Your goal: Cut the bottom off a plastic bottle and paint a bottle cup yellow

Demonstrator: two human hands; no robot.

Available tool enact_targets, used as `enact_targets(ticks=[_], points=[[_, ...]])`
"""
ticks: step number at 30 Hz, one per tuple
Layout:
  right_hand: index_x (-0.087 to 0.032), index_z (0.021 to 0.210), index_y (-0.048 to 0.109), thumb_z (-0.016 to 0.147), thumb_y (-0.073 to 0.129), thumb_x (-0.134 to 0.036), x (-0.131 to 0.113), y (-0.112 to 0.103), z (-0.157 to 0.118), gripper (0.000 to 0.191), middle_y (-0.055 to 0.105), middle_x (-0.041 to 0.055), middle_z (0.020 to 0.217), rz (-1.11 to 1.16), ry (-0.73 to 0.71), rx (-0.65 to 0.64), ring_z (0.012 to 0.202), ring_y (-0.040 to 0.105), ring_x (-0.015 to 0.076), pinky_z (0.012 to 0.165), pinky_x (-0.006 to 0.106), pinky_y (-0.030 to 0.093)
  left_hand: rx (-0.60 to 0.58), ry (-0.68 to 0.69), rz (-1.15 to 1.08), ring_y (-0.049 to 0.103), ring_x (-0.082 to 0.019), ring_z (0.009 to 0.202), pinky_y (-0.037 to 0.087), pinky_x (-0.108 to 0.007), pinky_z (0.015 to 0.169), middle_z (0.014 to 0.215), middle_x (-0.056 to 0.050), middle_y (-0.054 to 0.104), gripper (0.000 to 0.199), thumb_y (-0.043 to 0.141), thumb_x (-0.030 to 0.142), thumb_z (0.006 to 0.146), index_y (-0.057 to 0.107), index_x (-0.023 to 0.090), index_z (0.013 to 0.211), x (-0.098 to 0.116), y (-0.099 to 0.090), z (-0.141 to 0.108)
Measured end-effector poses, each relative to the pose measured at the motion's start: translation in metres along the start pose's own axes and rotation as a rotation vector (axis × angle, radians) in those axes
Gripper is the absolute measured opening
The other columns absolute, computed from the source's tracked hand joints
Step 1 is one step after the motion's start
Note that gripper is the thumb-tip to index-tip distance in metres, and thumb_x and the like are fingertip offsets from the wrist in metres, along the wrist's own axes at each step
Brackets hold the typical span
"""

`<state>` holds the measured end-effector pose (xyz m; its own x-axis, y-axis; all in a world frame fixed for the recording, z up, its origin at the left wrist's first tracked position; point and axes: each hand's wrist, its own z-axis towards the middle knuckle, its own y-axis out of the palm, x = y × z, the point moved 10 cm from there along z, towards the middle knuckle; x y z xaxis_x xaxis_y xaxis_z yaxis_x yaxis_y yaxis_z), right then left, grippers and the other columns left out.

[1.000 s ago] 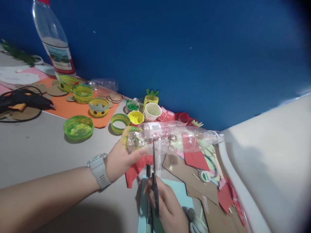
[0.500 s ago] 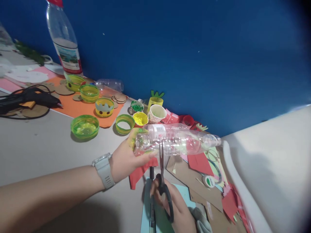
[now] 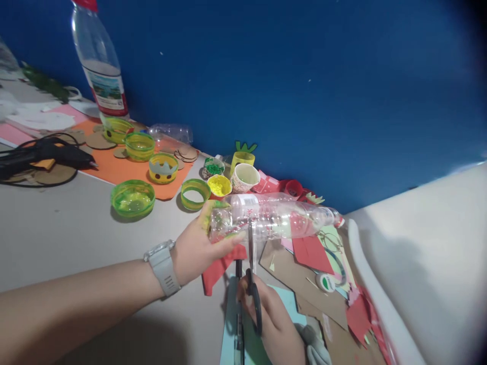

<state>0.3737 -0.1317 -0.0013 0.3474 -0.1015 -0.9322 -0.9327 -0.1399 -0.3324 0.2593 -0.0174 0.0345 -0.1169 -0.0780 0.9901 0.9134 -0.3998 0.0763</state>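
My left hand (image 3: 203,243), with green and yellow smears on its fingers, is closed around the base end of a clear plastic bottle (image 3: 274,223). The bottle lies on its side in the air, its neck toward the right. In my right hand (image 3: 268,314) is a pair of scissors (image 3: 251,289) with black handles, pointing away from me. Their blades reach up to the bottle's near side, just right of my left thumb, and look close together. Whether the blades have pierced the plastic, I cannot tell.
Several green-and-yellow painted cups (image 3: 133,198) stand on the left. Behind them are a glue gun (image 3: 57,152) and an upright bottle (image 3: 102,76). Paper cups (image 3: 245,177) line the blue wall (image 3: 304,101). Cardboard scraps (image 3: 297,268) and red paper (image 3: 312,253) lie at right.
The scissor blades have drawn together and the handles have closed. The bottle has tilted slightly, its neck end shifting a little. My left hand has barely moved.
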Motion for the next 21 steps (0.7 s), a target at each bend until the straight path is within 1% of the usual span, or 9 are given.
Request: enact_targets(ticks=[5,8,11,14,17,19,21], points=[[-0.021,0.080,0.044,0.101,0.033,-0.054,0.003,0.001,-0.002,0.041,0.033,-0.0042,0.068,-0.034,-0.023,-0.034,0.061,0.035,0.0145,0.060,0.027,0.032,0.010,-0.004,-0.013,0.062,-0.027,0.122,0.049,-0.042,0.104,0.133,-0.008,0.064,0.043,0.068,0.034,0.086,0.051,0.023,0.123,-0.003,0.000,-0.001],[-0.022,0.076,0.041,0.101,0.033,-0.055,0.001,-0.001,-0.002,0.042,0.033,-0.0039,0.068,-0.067,-0.045,-0.034,0.062,0.035,0.0151,0.060,0.027,0.031,0.016,0.022,-0.008,0.062,-0.028,0.122,0.050,-0.042,0.104,0.132,-0.010,0.065,0.046,0.069,0.034,0.085,0.049,0.023,0.126,0.000,0.000,-0.001],[-0.022,0.073,0.038,0.100,0.030,-0.056,-0.005,-0.002,-0.001,0.044,0.036,-0.0031,0.069,-0.111,-0.048,-0.045,0.062,0.036,0.0151,0.059,0.027,0.030,0.001,0.050,0.001,0.063,-0.025,0.120,0.050,-0.041,0.105,0.129,-0.007,0.067,0.042,0.067,0.035,0.087,0.052,0.025,0.125,0.004,0.000,-0.001],[-0.022,0.072,0.039,0.101,0.029,-0.057,-0.012,0.000,0.000,0.046,0.039,-0.0030,0.068,-0.146,-0.039,-0.064,0.061,0.037,0.0147,0.059,0.026,0.031,-0.001,0.046,0.017,0.065,-0.025,0.115,0.050,-0.041,0.104,0.125,-0.005,0.068,0.032,0.065,0.039,0.087,0.058,0.026,0.116,0.002,0.000,-0.002],[-0.021,0.075,0.046,0.100,0.029,-0.058,-0.014,0.005,-0.001,0.048,0.038,-0.0038,0.066,-0.135,-0.051,-0.075,0.059,0.037,0.0140,0.059,0.026,0.034,0.030,0.072,0.057,0.064,-0.026,0.114,0.048,-0.045,0.105,0.122,-0.005,0.069,0.026,0.056,0.047,0.091,0.061,0.026,0.106,-0.001,-0.005,-0.005],[-0.021,0.077,0.050,0.101,0.029,-0.056,-0.012,0.007,-0.003,0.047,0.038,-0.0038,0.065,-0.139,-0.072,-0.059,0.056,0.038,0.0137,0.059,0.026,0.037,0.046,0.104,0.083,0.062,-0.027,0.116,0.045,-0.047,0.107,0.114,-0.005,0.072,0.029,0.050,0.052,0.093,0.061,0.026,0.098,-0.003,-0.008,-0.007],[-0.021,0.080,0.053,0.102,0.029,-0.053,-0.010,0.006,-0.005,0.045,0.040,-0.0034,0.064,-0.159,-0.115,-0.010,0.055,0.039,0.0138,0.057,0.026,0.038,0.046,0.100,0.113,0.062,-0.028,0.117,0.042,-0.049,0.109,0.100,-0.005,0.074,0.034,0.047,0.056,0.093,0.061,0.025,0.089,-0.006,-0.009,-0.009]])
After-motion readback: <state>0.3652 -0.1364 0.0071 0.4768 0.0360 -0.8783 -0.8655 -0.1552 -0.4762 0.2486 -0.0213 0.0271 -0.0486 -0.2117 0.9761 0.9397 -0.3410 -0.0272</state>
